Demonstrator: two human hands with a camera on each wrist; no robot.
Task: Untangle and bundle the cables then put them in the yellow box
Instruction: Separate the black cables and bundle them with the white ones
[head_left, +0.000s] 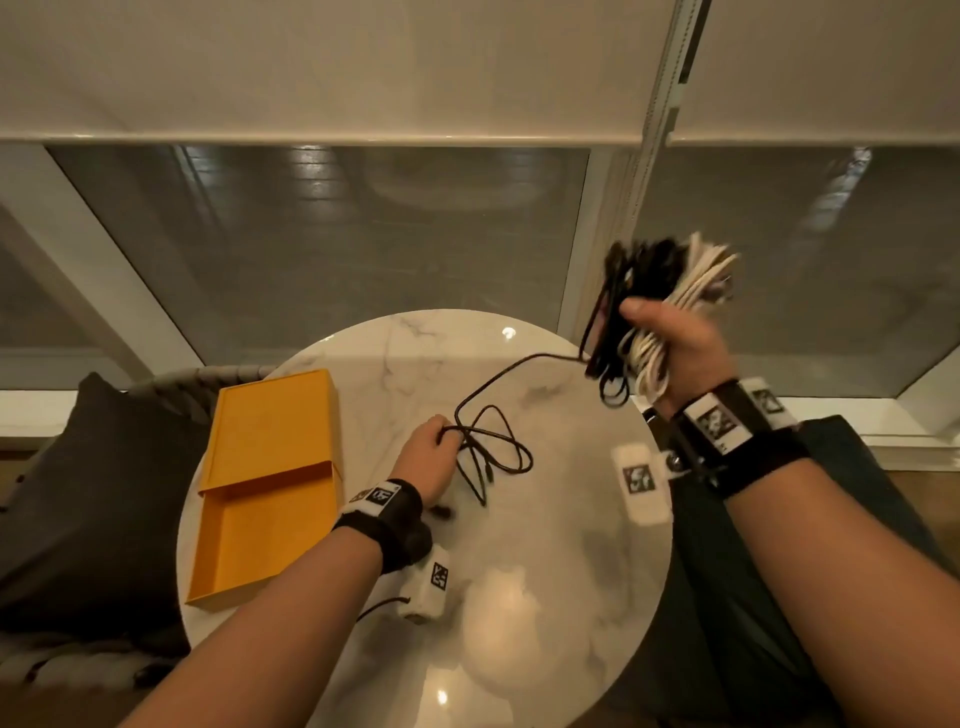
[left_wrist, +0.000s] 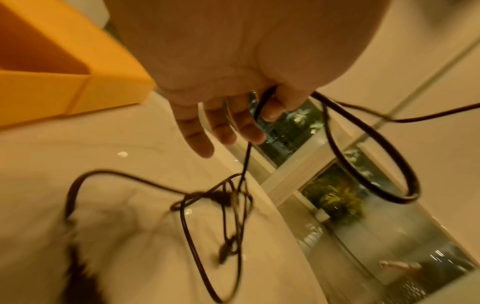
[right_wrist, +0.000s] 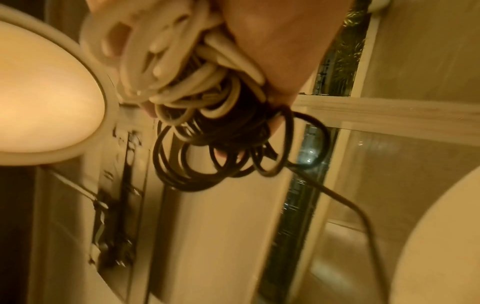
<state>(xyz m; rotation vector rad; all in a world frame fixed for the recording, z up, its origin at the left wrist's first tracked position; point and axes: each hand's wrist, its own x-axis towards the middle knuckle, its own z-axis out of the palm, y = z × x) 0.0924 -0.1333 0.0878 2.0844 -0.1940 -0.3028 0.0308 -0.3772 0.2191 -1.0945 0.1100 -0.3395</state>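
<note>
My right hand (head_left: 670, 332) is raised above the table's far right edge and grips a bundle of coiled cables (head_left: 660, 291), black loops on the left and white loops (right_wrist: 182, 61) on the right. A black cable (head_left: 498, 384) trails from that bundle down to the marble table, where it lies in loose tangled loops (head_left: 493, 447). My left hand (head_left: 431, 452) pinches this loose cable (left_wrist: 249, 148) between thumb and fingers near the table's middle. The yellow box (head_left: 270, 483) lies open at the left of the table, its lid slid partly back and its tray holding nothing.
The round white marble table (head_left: 519, 597) is small, its edge just beyond the box and under my right wrist. A dark cushion (head_left: 78, 493) lies on a seat at the left. Window glass and a roller blind stand behind.
</note>
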